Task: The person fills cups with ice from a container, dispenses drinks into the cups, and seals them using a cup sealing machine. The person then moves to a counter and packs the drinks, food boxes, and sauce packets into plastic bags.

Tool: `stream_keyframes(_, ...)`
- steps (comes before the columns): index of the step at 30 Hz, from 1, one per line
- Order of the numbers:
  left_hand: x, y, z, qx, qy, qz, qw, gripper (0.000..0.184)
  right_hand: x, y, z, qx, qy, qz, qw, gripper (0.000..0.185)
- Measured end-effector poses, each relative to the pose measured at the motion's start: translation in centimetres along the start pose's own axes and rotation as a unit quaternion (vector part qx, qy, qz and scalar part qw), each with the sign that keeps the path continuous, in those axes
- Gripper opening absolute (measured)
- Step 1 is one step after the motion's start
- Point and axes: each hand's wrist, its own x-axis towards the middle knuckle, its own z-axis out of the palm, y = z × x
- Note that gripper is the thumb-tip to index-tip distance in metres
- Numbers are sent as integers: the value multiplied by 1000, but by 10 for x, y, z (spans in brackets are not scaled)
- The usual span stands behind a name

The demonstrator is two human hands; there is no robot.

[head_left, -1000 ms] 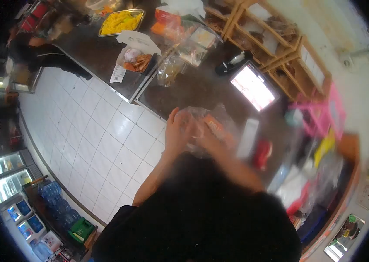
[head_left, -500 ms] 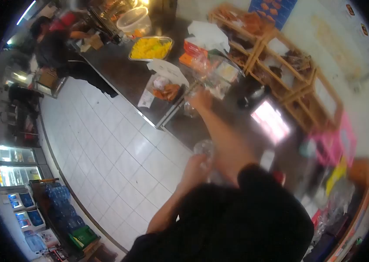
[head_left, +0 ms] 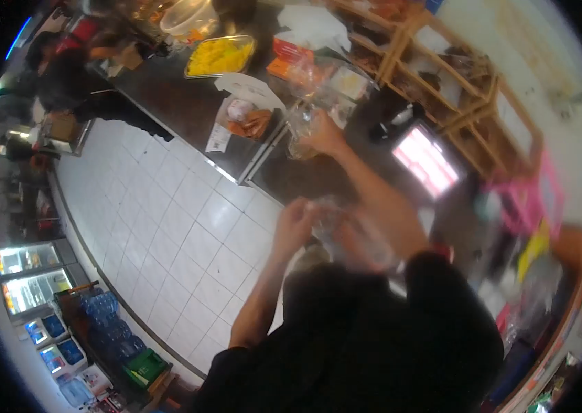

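Observation:
My left hand (head_left: pixel 296 224) is closed on the edge of a thin clear plastic bag (head_left: pixel 346 230), which hangs across in front of my body. Farther forward, my right hand (head_left: pixel 325 134) is at some crumpled clear plastic (head_left: pixel 299 129) on the dark counter (head_left: pixel 274 179), its fingers curled round part of it. Just left of that plastic stands an open white takeaway box (head_left: pixel 256 93) with brown food (head_left: pixel 250 124) and a round pale wrapped item (head_left: pixel 239 109) inside. Beyond the right hand lie orange-red packets (head_left: pixel 287 62) and clear plastic packaging (head_left: pixel 349 82).
A tray of yellow food (head_left: pixel 219 56) is farther along the counter. At right are a lit tablet (head_left: pixel 426 160), wooden shelf compartments (head_left: pixel 435 76) and a pink basket (head_left: pixel 528 206). A person in dark clothes (head_left: pixel 74 82) stands at upper left. Water bottles (head_left: pixel 105 320) are at lower left.
My left hand has risen with the plastic bag, which now spreads wider. The right hand has drawn some crumpled plastic slightly away from the counter's contents. The whole view has shifted a little.

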Motion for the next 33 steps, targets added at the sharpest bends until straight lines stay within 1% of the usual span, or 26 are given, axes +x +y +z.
stream_keyframes(1,6,2,4,-70,3,0,998,27,-18,-9,-27,43,23,-109,993,89)
stream_keyframes(2,10,3,7,-139,7,-1,990,26,-37,-24,-57,29,26,-139,990,89)
stream_keyframes(3,14,4,11,-140,-2,-3,990,26,-60,-39,-88,16,30,-168,985,89)
stream_keyframes(5,26,6,22,-116,11,27,993,26,-112,-67,-146,-7,-51,-73,996,85)
stream_keyframes(8,30,10,32,-92,18,61,994,26,-178,-76,-174,-54,-72,-64,994,81)
stream_keyframes(9,30,14,32,-82,8,69,994,25,-197,-78,-168,-57,-64,-63,994,81)
stream_keyframes(10,31,18,32,-71,-2,77,995,23,-214,-83,-153,-4,-45,-37,998,79)
stream_keyframes(11,30,20,35,-114,-9,95,989,21,-225,-84,-137,49,-26,-12,998,77)
stream_keyframes(12,34,14,38,-113,-17,98,989,21,-234,-73,-115,47,-18,-9,999,77)
stream_keyframes(14,42,-5,41,-101,-10,160,982,18,-242,-40,-70,-102,75,-113,986,73)
stream_keyframes(16,30,13,35,-55,-16,148,987,15,-244,-41,-61,-150,89,-91,980,70)
stream_keyframes(17,25,21,34,-5,-19,149,989,14,-246,-41,-56,-197,99,-69,973,67)
stream_keyframes(18,22,26,33,45,-21,151,987,14,-243,-33,-48,-195,102,-69,973,67)
stream_keyframes(20,17,31,31,10,-48,121,991,15,-236,-14,-32,-181,133,-99,969,66)
stream_keyframes(21,17,31,31,-28,-72,92,993,16,-232,-25,-37,-182,133,-99,969,66)
stream_keyframes(22,18,27,28,-28,-71,90,993,16,-231,-45,-47,-113,91,-29,989,67)
stream_keyframes(23,22,18,21,-3,-83,127,988,17,-230,-56,-51,-43,48,41,997,68)
stream_keyframes(24,29,8,15,21,-94,165,982,18,-228,-49,-49,-44,46,41,997,68)
stream_keyframes(25,38,-5,8,19,-92,165,982,18,-225,-35,-45,-16,30,40,999,63)
stream_keyframes(26,49,-22,2,45,-24,165,985,27,-222,-25,-41,12,14,39,999,57)
stream_keyframes(27,56,-42,-1,70,44,163,983,35,-221,-19,-38,11,10,38,999,57)
stream_keyframes(28,61,-65,0,69,49,160,984,35,-221,-15,-34,3,13,22,1000,65)
stream_keyframes(29,66,-90,1,56,11,23,998,47,-219,-12,-31,-6,17,3,1000,73)
stream_keyframes(30,68,-112,2,42,-28,-115,992,59,-219,-11,-28,-6,12,1,1000,73)
stream_keyframes(32,60,-120,8,72,-78,-118,987,75,-215,-8,-23,-126,-30,-68,989,74)
stream_keyframes(33,50,-108,10,26,-60,-84,994,74,-209,10,-13,-124,-29,-66,990,74)
